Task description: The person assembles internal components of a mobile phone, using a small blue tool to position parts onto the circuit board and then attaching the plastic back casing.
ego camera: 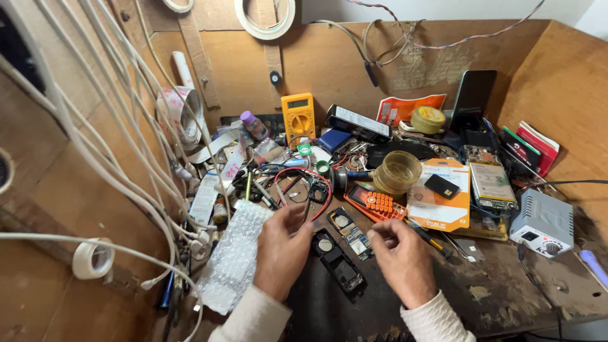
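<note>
My left hand (282,250) rests on the dark workbench with its fingers curled; the fingertips sit close to a black phone shell (339,263) lying flat between both hands. My right hand (402,259) is loosely curled, thumb and fingertips pinched near a small circuit board (350,233) beside the shell. Whether the right fingers pinch a tiny part is not visible. An orange phone keypad (375,202) lies just beyond the board.
Bubble wrap (235,253) lies left of my left hand. A yellow multimeter (298,116), tape rolls (397,172), an opened phone (491,185), an orange packet (440,196), a grey soldering station (541,223) and white cables (114,152) crowd the bench.
</note>
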